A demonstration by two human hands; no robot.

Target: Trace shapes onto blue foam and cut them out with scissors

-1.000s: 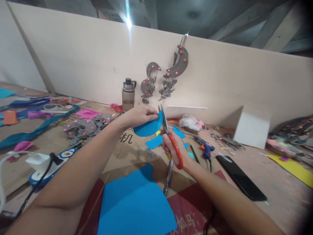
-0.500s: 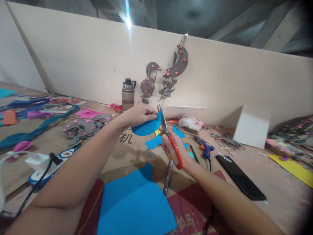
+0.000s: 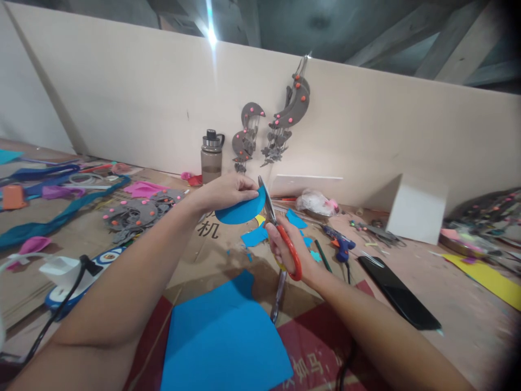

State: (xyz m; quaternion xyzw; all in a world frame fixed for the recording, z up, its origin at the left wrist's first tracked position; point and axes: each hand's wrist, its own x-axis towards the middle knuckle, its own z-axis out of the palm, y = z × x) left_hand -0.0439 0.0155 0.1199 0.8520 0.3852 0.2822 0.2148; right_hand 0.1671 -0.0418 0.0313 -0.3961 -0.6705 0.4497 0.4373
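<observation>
My left hand [image 3: 234,191] pinches a rounded piece of blue felt [image 3: 240,212] by its upper edge, over the cardboard. My right hand [image 3: 285,244] is closed round the red handles of a pair of scissors [image 3: 292,254]. The blades point up and away and meet the right edge of the felt piece; they look nearly closed. Below both hands a larger blue felt sheet [image 3: 223,336] lies flat, with a curved right edge. Blue scraps [image 3: 254,237] are scattered just beyond and below the scissors.
On the right lie a blue glue gun [image 3: 342,244], a black phone [image 3: 399,293] and a yellow sheet [image 3: 484,277]. A water bottle [image 3: 211,157] stands by the back board, near hanging grey moon ornaments [image 3: 295,106]. A power strip [image 3: 61,293] with cables sits at left.
The whole view has shifted slightly left. Both hands keep their grips, and the scissors stay at the felt's right edge, with the blade tips a little closer together.
</observation>
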